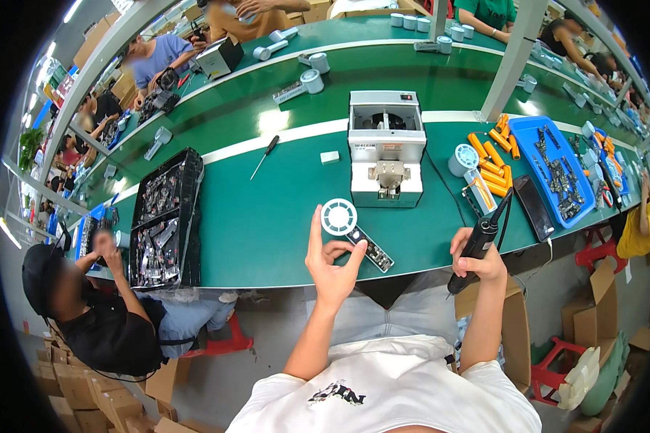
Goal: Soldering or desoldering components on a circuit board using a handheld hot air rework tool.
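My left hand point(330, 270) pinches a small handheld fan point(339, 216) between thumb and fingers at the near edge of the green bench. The fan has a pale round head, and a narrow circuit board point(375, 254) shows along its handle. In my right hand point(490, 267) is a black electric screwdriver point(478, 244), gripped around its body with the tip pointing down, apart from the fan. Beyond both hands stands a white and grey screw feeder point(386, 153). Right of it lies another fan point(464, 160) with an opened handle.
Orange battery cells point(492, 153), a blue tray point(518, 137) of circuit boards and a black phone point(533, 208) lie to the right. A black box point(195, 216) of parts stands left; a thin screwdriver point(271, 146) lies further back. A co-worker point(101, 317) sits at left.
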